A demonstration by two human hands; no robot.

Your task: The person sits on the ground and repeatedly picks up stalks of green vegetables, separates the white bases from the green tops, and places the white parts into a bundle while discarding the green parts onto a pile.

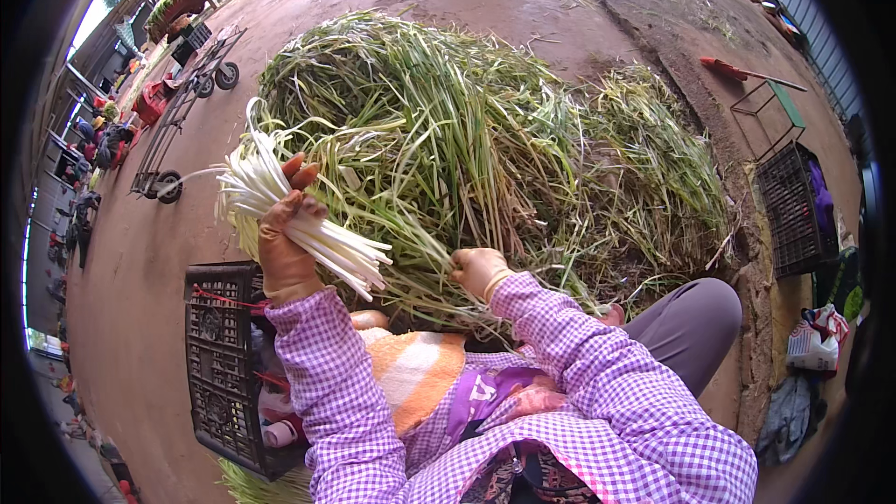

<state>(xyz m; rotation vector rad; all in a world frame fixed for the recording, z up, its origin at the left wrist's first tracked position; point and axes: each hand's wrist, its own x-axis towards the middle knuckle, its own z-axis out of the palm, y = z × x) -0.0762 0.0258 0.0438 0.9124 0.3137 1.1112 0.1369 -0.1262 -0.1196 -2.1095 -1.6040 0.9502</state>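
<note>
My left hand (pixel 290 245), in an orange-tan rubber glove, is closed around a bundle of pale, chive-like stalks (pixel 339 252). Their white cut ends point to the lower right, and the other ends hang over the back of the hand. To the right, my gloved right hand (pixel 481 271) pinches a few thin green leaves (pixel 430 241) at the near edge of a big heap of long green leaves (pixel 392 84). The two hands are apart. An orange-and-white striped cloth (pixel 413 371) lies over my lap.
Close by my left arm stands a black plastic crate (pixel 217 364), with more green stalks (pixel 259 483) below it. A hand truck (pixel 185 112) is at the left. On the right are another crate (pixel 794 210), a green-topped stool (pixel 784 108) and a red shovel (pixel 724 68).
</note>
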